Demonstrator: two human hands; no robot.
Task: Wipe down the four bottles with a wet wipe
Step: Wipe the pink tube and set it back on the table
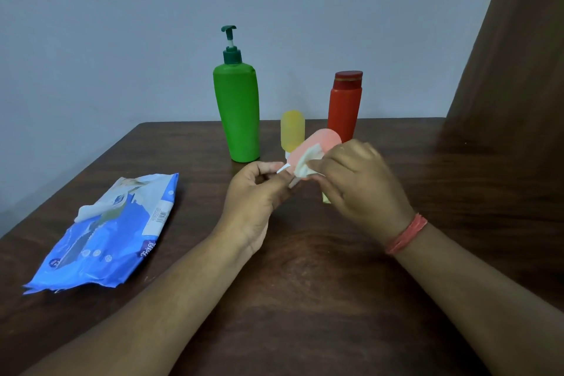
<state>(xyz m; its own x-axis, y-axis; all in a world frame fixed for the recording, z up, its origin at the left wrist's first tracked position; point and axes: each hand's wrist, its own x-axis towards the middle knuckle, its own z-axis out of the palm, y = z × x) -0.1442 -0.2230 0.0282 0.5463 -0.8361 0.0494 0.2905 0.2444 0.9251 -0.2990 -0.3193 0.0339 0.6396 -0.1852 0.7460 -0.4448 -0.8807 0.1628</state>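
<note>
Left hand: the left hand (259,192) pinches the white cap end of the pink bottle (320,143) between thumb and curled fingers, holding it up off the table (335,284)
Right hand: the right hand (354,180) has its fingers bunched round the wet wipe (308,162) and presses it against the side of the pink bottle; a red thread band sits on that wrist
Gap between hands: close together, the bottle spanning from one to the other, fingertips nearly meeting at its lower end
Long axis of pink bottle: tilted, cap end low and toward the left hand, rounded end high and away, pointing up and to the right past the right hand's knuckles
Nearer hand for wiping: the right, which already lies on the bottle's flank; judging from this, a stroke along the axis toward the rounded end is what the next move calls for, while the left turns the bottle
Yellow bottle: the yellow bottle (292,131) stands just beyond the hands, partly behind the pink one
Green pump bottle: the green pump bottle (237,113) stands upright beyond and left of the left hand
Red bottle: the red bottle (344,107) stands upright beyond the right hand
Wipes pack: the wipes pack (106,232) lies flat well to the left of the left forearm, a wipe poking from its opening
Progress: one bottle in hand, three standing; which are already wiped cannot be told
</note>
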